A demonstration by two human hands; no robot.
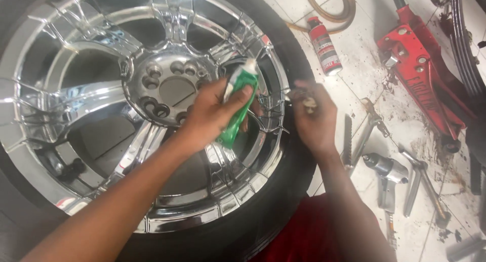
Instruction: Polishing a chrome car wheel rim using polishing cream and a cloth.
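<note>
Left hand (215, 113): we hold a green and white tube (239, 101) wrapped in our fingers, nozzle end up, over the chrome wheel (101, 105).
Right hand (314, 118): we pinch a small pale piece (309, 106) at the rim's edge, fingers closed tight; what it is, we cannot tell.
Tube: tilted, just right of the hub (164, 87).
Tyre (291, 166): black, around the wheel, under our right wrist.
Floor (354, 54): white tiles, stained; a red spray can (324, 45), a red floor jack (425, 70), an air tool (387, 173) and metal wrenches (417, 178) lie on it.
</note>
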